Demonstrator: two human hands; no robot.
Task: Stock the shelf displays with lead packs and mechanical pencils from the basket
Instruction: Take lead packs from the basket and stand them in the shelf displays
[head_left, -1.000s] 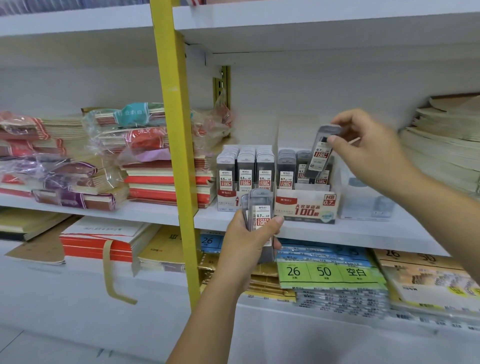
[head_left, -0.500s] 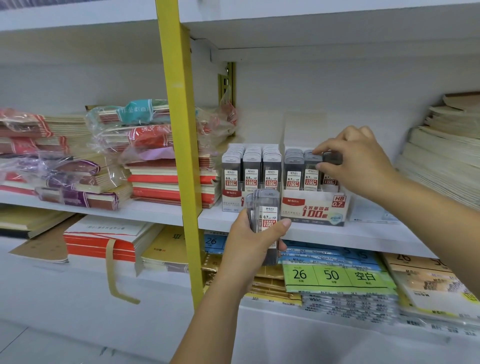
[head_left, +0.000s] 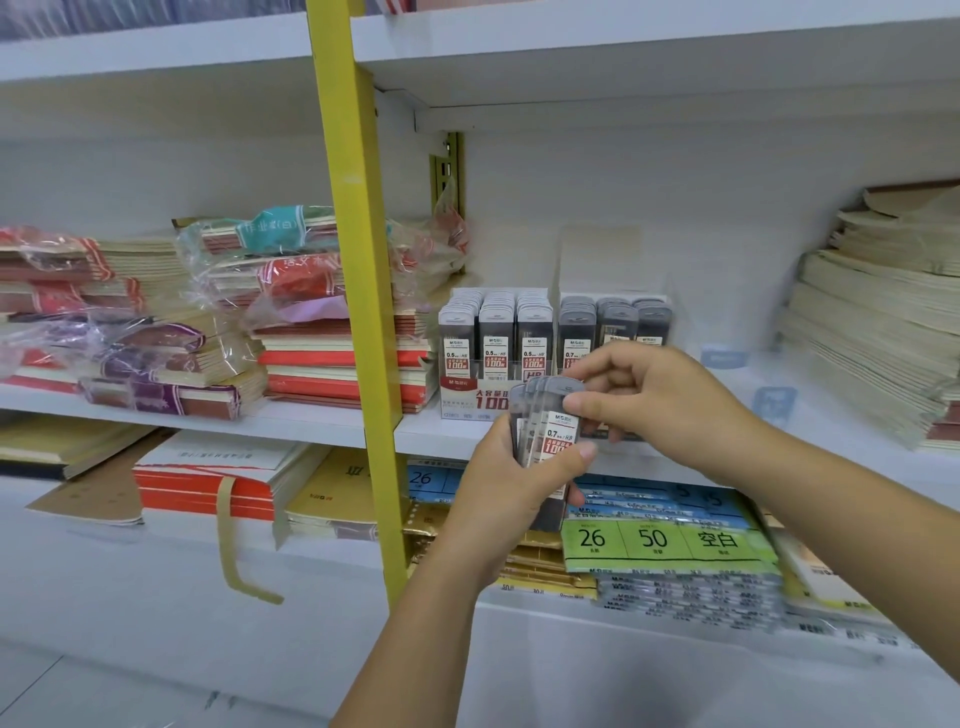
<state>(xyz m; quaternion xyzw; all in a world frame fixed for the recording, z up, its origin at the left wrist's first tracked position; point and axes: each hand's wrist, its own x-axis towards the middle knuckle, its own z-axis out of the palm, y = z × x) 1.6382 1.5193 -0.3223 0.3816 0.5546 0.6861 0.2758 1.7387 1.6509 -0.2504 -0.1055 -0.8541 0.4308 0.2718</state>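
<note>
The left hand (head_left: 504, 488) grips a fanned bundle of clear plastic, grey-capped lead packs (head_left: 557, 435) marked 0.7 HB, its thumb pressed across the front label. The right hand (head_left: 654, 395) pinches the grey top of the frontmost pack between thumb and forefinger. Both hands are in front of the white shelf (head_left: 322, 423). On it stands a red-and-white cardboard display box (head_left: 467, 402) holding three rows of 0.5 packs. Just right of it are three rows of darker 0.7 refill packs (head_left: 613, 317). A yellow metal upright (head_left: 358, 260) rises to the left, with stacked red-spined notebooks (head_left: 343, 364) behind it.
</note>
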